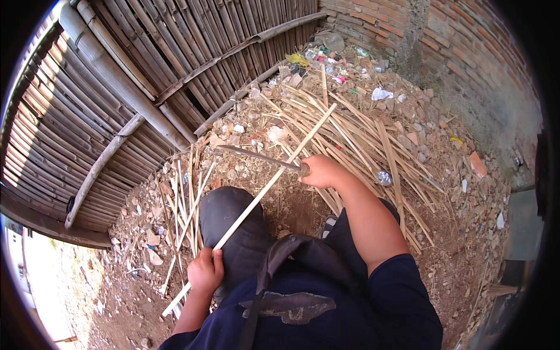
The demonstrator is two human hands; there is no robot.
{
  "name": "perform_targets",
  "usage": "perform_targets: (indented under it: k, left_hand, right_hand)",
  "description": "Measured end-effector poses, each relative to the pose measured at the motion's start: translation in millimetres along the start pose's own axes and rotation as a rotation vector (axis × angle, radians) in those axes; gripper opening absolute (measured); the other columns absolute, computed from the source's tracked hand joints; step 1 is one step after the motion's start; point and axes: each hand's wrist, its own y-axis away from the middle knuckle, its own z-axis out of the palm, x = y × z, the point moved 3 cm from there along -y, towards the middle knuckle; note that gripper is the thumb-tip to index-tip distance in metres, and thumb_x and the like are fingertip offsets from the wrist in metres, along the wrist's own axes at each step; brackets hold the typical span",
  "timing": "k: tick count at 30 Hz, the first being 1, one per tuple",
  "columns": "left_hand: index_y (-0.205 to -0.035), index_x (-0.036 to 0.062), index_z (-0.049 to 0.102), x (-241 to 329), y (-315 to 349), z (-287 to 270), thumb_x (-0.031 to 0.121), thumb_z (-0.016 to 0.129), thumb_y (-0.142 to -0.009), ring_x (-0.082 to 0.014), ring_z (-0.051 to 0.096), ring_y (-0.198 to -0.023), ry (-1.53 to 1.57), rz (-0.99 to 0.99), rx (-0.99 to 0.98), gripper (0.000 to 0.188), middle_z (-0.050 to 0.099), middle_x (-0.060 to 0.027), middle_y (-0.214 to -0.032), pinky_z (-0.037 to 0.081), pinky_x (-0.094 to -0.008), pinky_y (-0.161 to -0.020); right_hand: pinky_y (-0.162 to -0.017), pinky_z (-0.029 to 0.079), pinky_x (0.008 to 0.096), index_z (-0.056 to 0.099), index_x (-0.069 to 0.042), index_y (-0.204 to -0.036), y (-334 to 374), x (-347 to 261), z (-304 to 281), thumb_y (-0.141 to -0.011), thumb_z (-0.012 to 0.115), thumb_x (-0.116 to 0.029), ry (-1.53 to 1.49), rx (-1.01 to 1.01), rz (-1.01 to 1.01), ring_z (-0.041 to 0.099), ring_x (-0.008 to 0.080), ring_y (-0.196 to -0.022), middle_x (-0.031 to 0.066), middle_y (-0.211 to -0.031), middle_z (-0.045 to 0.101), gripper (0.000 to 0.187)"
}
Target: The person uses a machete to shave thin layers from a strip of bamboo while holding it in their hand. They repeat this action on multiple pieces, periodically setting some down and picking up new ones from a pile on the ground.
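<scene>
A long pale bamboo strip (255,203) runs slantwise across my lap, from the lower left up toward the pile ahead. My left hand (205,271) is closed round its lower part, beside my left knee. In my right hand (322,172) is the handle of a long knife (259,156). Its narrow, dark blade points left and crosses the strip's upper half; whether the edge presses on it I cannot tell. Beyond the right hand lies a loose pile of split bamboo strips (387,146). Several more strips (188,210) lie on the ground left of my knee.
A slatted bamboo wall (192,41) with thick poles rises at the left and far side. At the far right stands a brick wall (431,38). Rubble and litter cover the ground, including white scrap (382,94), yellow plastic (297,59) and a brick piece (477,165).
</scene>
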Motion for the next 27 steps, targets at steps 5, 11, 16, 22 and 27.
perform_targets:
  k: [5,11,16,22,27]
  left_hand:
    - [-0.081,0.0069,0.054,1.1,-0.9,-2.1,0.033,0.060,-0.102,-0.0430,0.065,-0.060,-0.042,-0.004,-0.022,0.034,0.065,-0.0190,-0.068,0.051,-0.0548,-0.057]
    - [-0.080,0.0070,0.054,0.3,0.3,-3.9,0.031,0.061,-0.102,-0.0422,0.064,-0.059,-0.013,0.025,-0.005,0.033,0.064,-0.0184,-0.067,0.050,-0.0538,-0.055]
    - [-0.079,0.0076,0.054,-1.2,0.9,3.2,0.030,0.062,-0.101,-0.0417,0.064,-0.057,-0.004,0.009,0.043,0.032,0.063,-0.0180,-0.065,0.049,-0.0536,-0.054]
    - [-0.078,0.0090,0.055,-2.8,-1.2,0.5,0.033,0.062,-0.099,-0.0400,0.065,-0.057,-0.028,-0.036,0.014,0.033,0.063,-0.0172,-0.063,0.051,-0.0528,-0.055]
    - [-0.080,0.0082,0.057,1.1,-2.6,-4.1,0.034,0.062,-0.099,-0.0392,0.067,-0.058,-0.058,-0.048,-0.026,0.032,0.064,-0.0178,-0.063,0.053,-0.0521,-0.056]
  right_hand:
    - [-0.087,0.056,0.0487,0.073,-0.009,-0.108,19.6,-23.9,-1.4,-0.084,0.076,-0.030,0.089,0.056,-0.017,0.070,0.0379,-0.100,0.0182,-0.101,0.073,0.032]
    - [-0.084,0.057,0.0495,0.074,-0.013,-0.108,27.1,-56.4,8.1,-0.083,0.076,-0.030,0.196,-0.088,-0.149,0.071,0.0375,-0.098,0.0169,-0.100,0.074,0.030]
    - [-0.088,0.056,0.0462,0.074,-0.008,-0.112,-0.7,-10.4,-6.9,-0.084,0.078,-0.034,-0.029,0.049,-0.046,0.071,0.0379,-0.099,0.0200,-0.100,0.073,0.039]
    - [-0.090,0.056,0.0459,0.072,-0.008,-0.121,1.2,4.8,-3.2,-0.086,0.076,-0.035,0.027,0.064,0.040,0.070,0.0380,-0.102,0.0204,-0.108,0.073,0.044]
    - [-0.088,0.056,0.0486,0.073,-0.011,-0.116,28.9,-41.6,-11.5,-0.085,0.074,-0.031,0.155,-0.010,0.008,0.070,0.0382,-0.102,0.0192,-0.106,0.073,0.037]
